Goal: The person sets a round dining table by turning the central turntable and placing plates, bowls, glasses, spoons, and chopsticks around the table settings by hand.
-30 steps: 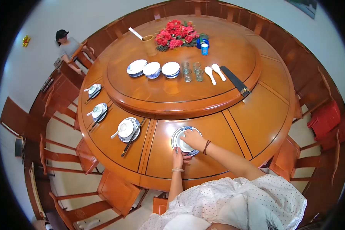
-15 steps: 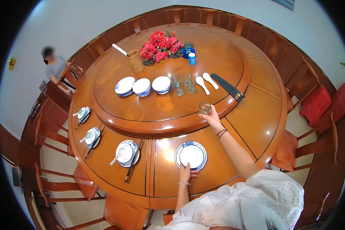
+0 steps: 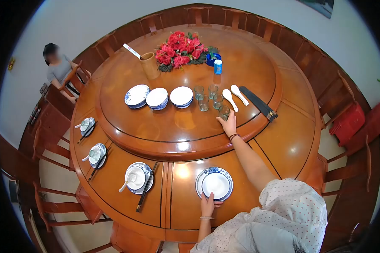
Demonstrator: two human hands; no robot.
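Note:
My right hand is closed around a clear drinking glass, at the front of a cluster of several similar glasses on the turntable. Nearer me, my left hand is at the near rim of a blue-patterned plate, its fingers closed at the edge. A white bowl sits on that plate, and a fingertip reaches its near side. Two white spoons lie right of the glasses, with a bundle of dark chopsticks beside them.
Stacked plates and bowls stand left of the glasses. Behind are red flowers, a bamboo holder and a blue can. Place settings line the left side. A person stands at far left; chairs surround the table.
My right hand has carried the glass away from me, close to the other glasses. My left hand stays at the plate's near rim. The whole view has shifted slightly.

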